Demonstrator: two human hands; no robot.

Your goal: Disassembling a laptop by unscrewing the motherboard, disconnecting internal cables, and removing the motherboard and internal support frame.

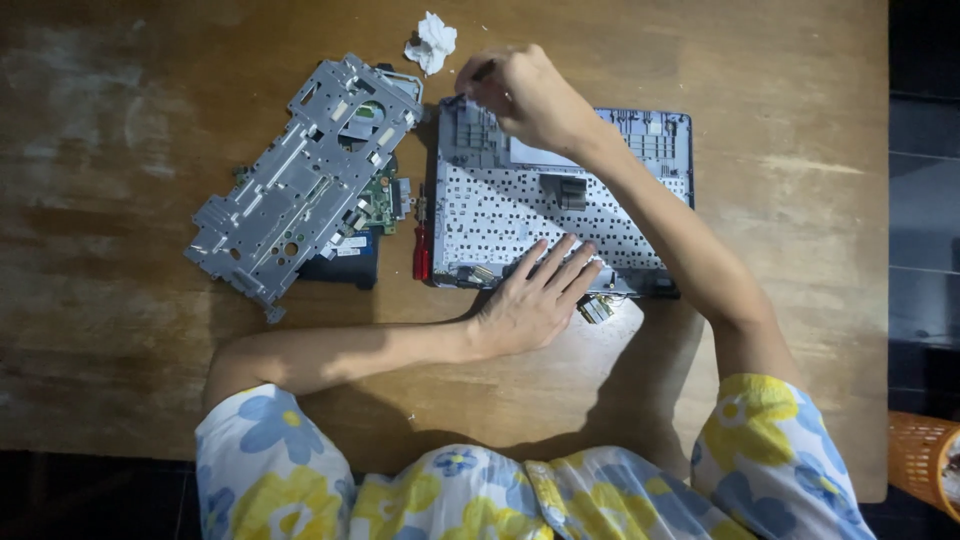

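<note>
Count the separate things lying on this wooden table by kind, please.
Grey perforated metal laptop panel: 1
Grey stamped metal frame: 1
Green circuit board: 1
Red-handled screwdriver: 1
Crumpled white tissue: 1
Total: 5

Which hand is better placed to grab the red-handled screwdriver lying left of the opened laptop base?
Left, probably. The left hand lies flat on the opened laptop base, near the red-handled screwdriver. The right hand is at the base's far corner, its fingers pinching a small tool.

Tool tip under right hand (528,95) hidden; orange basket (925,462) cut off.
</note>
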